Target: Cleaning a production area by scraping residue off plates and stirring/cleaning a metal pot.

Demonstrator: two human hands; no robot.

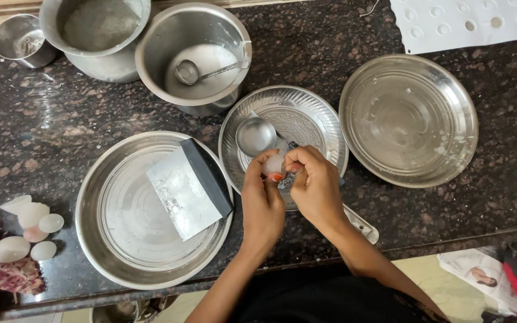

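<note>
Both my hands meet over a patterned steel plate [306, 110] at the middle of the counter. My left hand [262, 197] and my right hand [315, 185] together pinch a small whitish, translucent lump [273, 164] between their fingertips. Just above the hands, a steel ladle [256, 136] rests in that plate, its handle running under my right hand towards the counter's front edge. To the left, a large steel plate [103, 239] holds a flat metal scraper with a dark grip [189, 185].
A steel pot [151, 54] with white batter and a spoon stands at the back, beside another pot [100, 30] and a small cup [22, 39]. An empty steel plate [408, 119] lies right. White mould sheet [462, 21] top right. Several pale lumps [31, 230] lie left.
</note>
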